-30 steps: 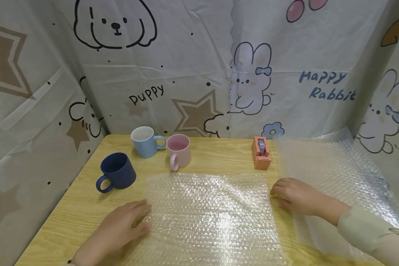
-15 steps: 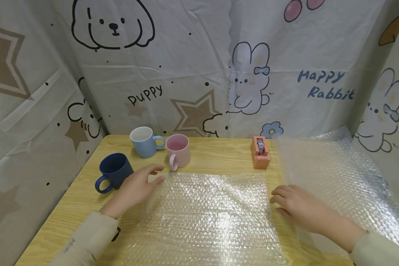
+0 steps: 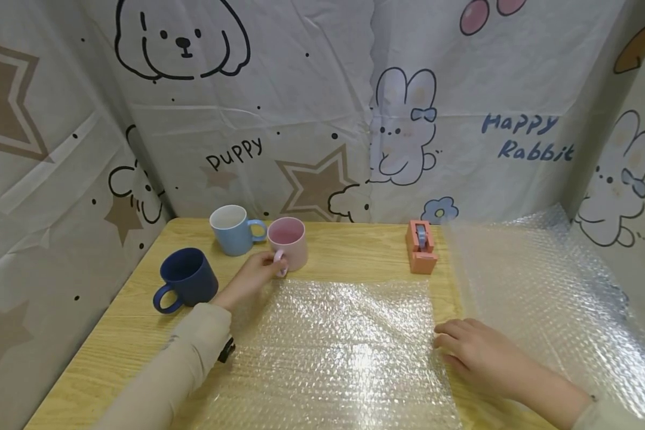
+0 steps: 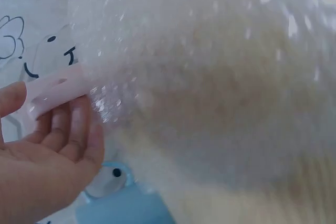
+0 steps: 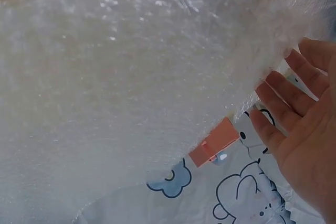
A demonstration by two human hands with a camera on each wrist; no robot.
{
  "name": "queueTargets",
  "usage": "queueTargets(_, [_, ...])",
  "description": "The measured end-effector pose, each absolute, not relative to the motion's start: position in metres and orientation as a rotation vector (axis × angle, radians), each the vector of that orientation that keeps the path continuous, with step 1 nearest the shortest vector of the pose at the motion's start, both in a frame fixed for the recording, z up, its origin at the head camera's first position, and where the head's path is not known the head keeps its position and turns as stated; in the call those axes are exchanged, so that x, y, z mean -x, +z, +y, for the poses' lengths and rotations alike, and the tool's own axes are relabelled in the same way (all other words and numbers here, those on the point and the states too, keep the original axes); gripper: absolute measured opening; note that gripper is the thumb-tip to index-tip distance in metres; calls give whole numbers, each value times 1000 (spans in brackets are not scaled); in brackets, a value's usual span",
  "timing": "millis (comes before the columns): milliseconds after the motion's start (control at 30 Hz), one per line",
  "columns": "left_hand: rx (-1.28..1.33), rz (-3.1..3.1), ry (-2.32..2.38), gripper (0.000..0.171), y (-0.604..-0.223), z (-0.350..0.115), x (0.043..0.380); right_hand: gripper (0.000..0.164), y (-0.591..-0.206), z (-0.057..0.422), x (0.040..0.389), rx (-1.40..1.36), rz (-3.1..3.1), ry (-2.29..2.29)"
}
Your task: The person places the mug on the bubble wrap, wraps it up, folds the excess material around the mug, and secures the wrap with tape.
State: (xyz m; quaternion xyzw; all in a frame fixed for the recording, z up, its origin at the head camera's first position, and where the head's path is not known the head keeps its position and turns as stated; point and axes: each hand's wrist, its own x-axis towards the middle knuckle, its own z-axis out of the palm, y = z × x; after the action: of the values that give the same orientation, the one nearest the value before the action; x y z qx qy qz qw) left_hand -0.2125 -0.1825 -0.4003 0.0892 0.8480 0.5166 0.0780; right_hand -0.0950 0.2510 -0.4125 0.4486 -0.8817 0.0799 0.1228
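Note:
At the back of the table stands a pink mug [image 3: 294, 246], and my left hand [image 3: 254, 273] holds its handle. In the left wrist view the pink mug [image 4: 58, 88] shows only in part, with fingers curled behind it and the thumb on the near side. A sheet of bubble wrap [image 3: 333, 340] lies flat in front of the mug. My right hand [image 3: 486, 358] rests at that sheet's right edge, fingers extended and relaxed. Those fingers [image 5: 283, 95] hold nothing in the right wrist view.
A light blue mug [image 3: 233, 234] stands left of the pink one, with a dark blue mug [image 3: 193, 280] nearer. An orange tape dispenser [image 3: 421, 248] sits at the back right. More bubble wrap [image 3: 537, 280] covers the table's right side. A printed cloth [image 3: 312, 119] hangs behind.
My left hand has moved from the left edge of the bubble wrap forward and right to the pink mug's handle. The right hand has slid slightly back toward me along the sheet's edge.

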Motion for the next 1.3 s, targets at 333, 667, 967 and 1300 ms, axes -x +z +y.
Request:
queueTargets(333, [-170,2492,1651,27,-415,-182,223,27,-414,247,92,-1313,-2642,221])
queueTargets(667, [37,2402,1739,24,-415,-182,227,30,-415,242,93,-1323,-2619,237])
queueTargets(967, [-2,2355,1804,24,-414,-187,224,29,-417,241,92,-1331,-2616,265])
queueTargets(1300, [-252,2394,1831,27,-397,-193,212,30,-417,238,93,-1321,-2628,276])
